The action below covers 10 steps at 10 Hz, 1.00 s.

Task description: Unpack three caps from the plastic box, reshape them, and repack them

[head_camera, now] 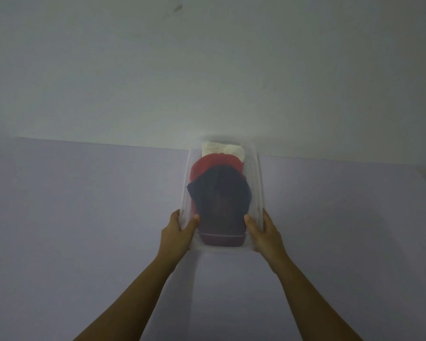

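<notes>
A clear plastic box (258, 173) rests lengthwise on the pale lilac table (84, 217), its far end near the wall. Inside lie three caps in a row: a white cap (223, 149) farthest, a red cap (214, 164) in the middle, and a dark navy cap (219, 193) nearest me, its brim pointing toward me. My left hand (180, 230) grips the box's near left corner, thumb over the rim. My right hand (262, 230) grips the near right corner the same way.
A plain white wall (207, 70) rises right behind the table's far edge. The table's surface stretches wide to the left and right of the box.
</notes>
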Each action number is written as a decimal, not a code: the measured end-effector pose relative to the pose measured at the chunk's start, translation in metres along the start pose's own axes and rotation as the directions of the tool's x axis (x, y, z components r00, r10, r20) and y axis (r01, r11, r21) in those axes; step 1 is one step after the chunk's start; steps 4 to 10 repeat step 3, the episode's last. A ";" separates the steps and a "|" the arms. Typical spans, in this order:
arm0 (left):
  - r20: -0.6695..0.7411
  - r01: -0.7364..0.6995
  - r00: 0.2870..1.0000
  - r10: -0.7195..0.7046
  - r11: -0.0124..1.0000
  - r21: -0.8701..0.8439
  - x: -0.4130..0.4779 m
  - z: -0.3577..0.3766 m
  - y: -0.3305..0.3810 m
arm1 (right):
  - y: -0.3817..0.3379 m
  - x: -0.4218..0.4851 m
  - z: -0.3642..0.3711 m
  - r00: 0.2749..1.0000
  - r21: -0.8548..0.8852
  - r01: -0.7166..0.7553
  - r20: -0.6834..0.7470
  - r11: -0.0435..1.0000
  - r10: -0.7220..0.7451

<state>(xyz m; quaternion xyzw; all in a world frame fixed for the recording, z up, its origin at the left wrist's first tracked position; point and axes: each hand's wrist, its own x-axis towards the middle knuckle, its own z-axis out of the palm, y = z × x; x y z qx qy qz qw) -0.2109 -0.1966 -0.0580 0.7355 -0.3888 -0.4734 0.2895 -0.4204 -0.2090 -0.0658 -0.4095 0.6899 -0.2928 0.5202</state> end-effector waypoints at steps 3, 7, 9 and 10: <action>-0.085 -0.052 0.994 0.071 0.978 0.203 -0.012 0.002 0.016 | -0.023 -0.017 0.006 0.934 -0.362 0.163 -0.243 0.918 -0.261; -0.085 -0.052 0.994 0.071 0.978 0.203 -0.012 0.002 0.016 | -0.023 -0.017 0.006 0.934 -0.362 0.163 -0.243 0.918 -0.261; -0.085 -0.052 0.994 0.071 0.978 0.203 -0.012 0.002 0.016 | -0.023 -0.017 0.006 0.934 -0.362 0.163 -0.243 0.918 -0.261; -0.085 -0.052 0.994 0.071 0.978 0.203 -0.012 0.002 0.016 | -0.023 -0.017 0.006 0.934 -0.362 0.163 -0.243 0.918 -0.261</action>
